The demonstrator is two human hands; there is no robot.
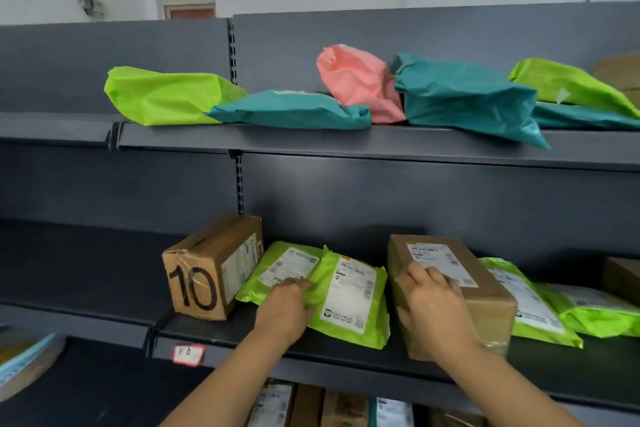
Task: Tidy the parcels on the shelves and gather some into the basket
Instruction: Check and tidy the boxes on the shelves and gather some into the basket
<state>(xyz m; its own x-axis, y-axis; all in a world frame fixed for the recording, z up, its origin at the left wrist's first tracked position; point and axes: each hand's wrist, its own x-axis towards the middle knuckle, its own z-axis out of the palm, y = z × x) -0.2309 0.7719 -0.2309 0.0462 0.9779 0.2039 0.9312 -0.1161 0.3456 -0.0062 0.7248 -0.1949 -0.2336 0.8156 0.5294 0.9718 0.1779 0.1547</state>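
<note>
We're at the dark grey metal middle shelf (214, 329). The left hand (284, 312) has closed on the near left edge of the lime-green plastic mailer with the white label (349, 298), fingers on top and thumb seemingly tucked below. To us that looks like a grip for sliding or squaring it up, since it overlaps a second lime-green mailer (284, 263) leaning against the brown cardboard box marked "10" (201, 281).

The right hand (436, 312) clamps the labelled brown cardboard box (491, 302) at the shelf's front edge, fingers spread over the top and thumb down its near face. That's a hold for steadying the box or drawing it out, we'd say. The box sits just beside the mailer, with more lime-green mailers (533, 308) tucked against its right side.

On the upper shelf (311, 142) the soft bags lie loosely heaped: lime-green (162, 97), teal (294, 111), pink (356, 80) and a big teal one (467, 94) hanging over the front edge, so they still want tidying.

No basket is in view. The label print is too blurred to read, and so is the small handwritten tag (188, 354) on the shelf's front edge. Parcels on the bottom shelf (311, 406) are cut off below, and both forearms cover part of that shelf.
</note>
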